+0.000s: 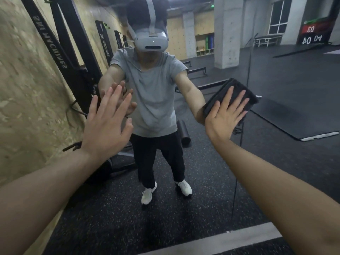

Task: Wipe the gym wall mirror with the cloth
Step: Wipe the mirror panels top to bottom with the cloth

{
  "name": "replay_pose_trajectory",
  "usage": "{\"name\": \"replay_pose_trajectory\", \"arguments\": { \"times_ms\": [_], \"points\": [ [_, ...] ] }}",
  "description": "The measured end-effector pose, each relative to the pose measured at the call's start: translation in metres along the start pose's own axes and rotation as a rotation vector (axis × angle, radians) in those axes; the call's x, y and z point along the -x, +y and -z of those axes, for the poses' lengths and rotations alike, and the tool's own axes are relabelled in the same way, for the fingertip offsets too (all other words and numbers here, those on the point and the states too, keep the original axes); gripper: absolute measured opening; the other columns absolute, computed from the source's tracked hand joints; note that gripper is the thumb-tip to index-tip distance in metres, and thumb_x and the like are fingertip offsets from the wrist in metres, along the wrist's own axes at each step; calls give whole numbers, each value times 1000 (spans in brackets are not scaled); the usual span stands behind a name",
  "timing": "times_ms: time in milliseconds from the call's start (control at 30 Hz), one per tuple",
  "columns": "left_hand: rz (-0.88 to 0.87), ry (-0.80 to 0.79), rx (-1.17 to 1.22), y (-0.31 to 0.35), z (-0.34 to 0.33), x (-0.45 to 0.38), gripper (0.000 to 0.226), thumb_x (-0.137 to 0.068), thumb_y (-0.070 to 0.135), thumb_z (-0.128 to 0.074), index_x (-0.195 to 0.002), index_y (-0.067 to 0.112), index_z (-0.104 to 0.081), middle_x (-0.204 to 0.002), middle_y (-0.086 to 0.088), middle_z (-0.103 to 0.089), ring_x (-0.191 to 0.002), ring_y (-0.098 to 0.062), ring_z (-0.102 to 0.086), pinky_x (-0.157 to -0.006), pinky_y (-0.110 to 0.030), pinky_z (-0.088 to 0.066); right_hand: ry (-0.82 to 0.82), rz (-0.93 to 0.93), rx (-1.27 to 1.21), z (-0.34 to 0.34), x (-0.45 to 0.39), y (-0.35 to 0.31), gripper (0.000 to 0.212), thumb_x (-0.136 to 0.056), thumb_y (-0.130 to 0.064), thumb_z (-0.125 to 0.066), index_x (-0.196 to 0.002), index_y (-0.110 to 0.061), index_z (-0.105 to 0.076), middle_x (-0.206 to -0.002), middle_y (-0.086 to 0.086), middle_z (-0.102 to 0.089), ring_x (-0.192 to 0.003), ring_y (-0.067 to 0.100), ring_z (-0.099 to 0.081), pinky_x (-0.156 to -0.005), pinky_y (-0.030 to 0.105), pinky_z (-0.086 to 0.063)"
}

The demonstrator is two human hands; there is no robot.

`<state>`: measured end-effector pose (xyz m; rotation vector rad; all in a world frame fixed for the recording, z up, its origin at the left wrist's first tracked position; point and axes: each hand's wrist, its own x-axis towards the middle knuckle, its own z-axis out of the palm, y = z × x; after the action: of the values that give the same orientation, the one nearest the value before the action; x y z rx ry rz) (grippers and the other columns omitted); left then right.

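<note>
My right hand [223, 115] was spread flat, fingers straight, pressing the folded dark grey cloth [237, 92] against the large gym wall mirror [230, 172], while my left hand [107, 122] lay flat and bare on the glass. I judged that bare palm likely to leave fresh smears. With nothing curled round the cloth, it could also slide out and drop.
</note>
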<state>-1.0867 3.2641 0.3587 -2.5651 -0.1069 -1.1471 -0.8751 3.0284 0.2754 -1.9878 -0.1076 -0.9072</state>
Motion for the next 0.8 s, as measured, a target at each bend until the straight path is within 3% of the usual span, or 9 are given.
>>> {"name": "replay_pose_trajectory", "arguments": {
  "times_ms": [167, 333, 433, 500, 567, 667, 800],
  "points": [
    [40, 35, 1, -57, 0, 30, 69, -96, 35, -40, -161, 17, -28, -171, -10, -15, -158, -25, -9, -127, -55, -10, 100, 8, -18, -40, 51, -56, 61, -106, -33, -25, -163, -14, -21, -169, 23, -13, -155, 48, -8, -122, 68, -5],
    [35, 93, -9, -124, 2, 56, 67, -98, 32, -43, -161, 15, -28, -170, -11, -18, -158, -28, -13, -127, -56, -11, 106, 244, 21, -86, 120, -135, 60, -106, -34, -29, -163, -17, -16, -168, 24, -18, -153, 49, -13, -122, 70, -7],
    [27, 132, -3, -160, 3, 67, 65, -98, 31, -43, -160, 13, -30, -169, -12, -20, -157, -29, -15, -126, -57, -14, 46, 430, 32, -106, 158, -174, 61, -107, -38, -28, -163, -22, -10, -169, 19, -12, -155, 45, -3, -122, 69, 1],
    [33, 137, 0, -179, 1, 76, 65, -99, 31, -42, -160, 12, -30, -169, -13, -21, -157, -29, -15, -127, -55, -13, -46, 602, 73, -116, 183, -196, 64, -105, -39, -29, -163, -26, -5, -170, 10, -4, -156, 39, 13, -122, 66, 9],
    [44, 129, 10, -194, -2, 86, 66, -100, 31, -41, -161, 11, -28, -170, -13, -19, -158, -29, -13, -127, -54, -11, -130, 788, 99, -127, 209, -219, 64, -104, -39, -33, -163, -28, -12, -171, 7, -5, -156, 35, 20, -122, 64, 14],
    [7, 147, -3, -204, -10, 99, 66, -101, 32, -42, -162, 11, -27, -169, -15, -19, -157, -30, -15, -127, -53, -12, -141, 990, 115, -142, 240, -241, 57, -103, -36, -46, -159, -28, -38, -169, 6, -27, -158, 32, -1, -123, 63, 8],
    [-29, 150, -30, -203, -19, 108, 65, -100, 29, -44, -161, 11, -31, -170, -14, -18, -157, -30, -18, -127, -51, -14, -108, 1117, 106, -141, 233, -235, 52, -105, -35, -49, -156, -28, -43, -164, 3, -37, -155, 30, -20, -126, 57, 1]
  ]
}}
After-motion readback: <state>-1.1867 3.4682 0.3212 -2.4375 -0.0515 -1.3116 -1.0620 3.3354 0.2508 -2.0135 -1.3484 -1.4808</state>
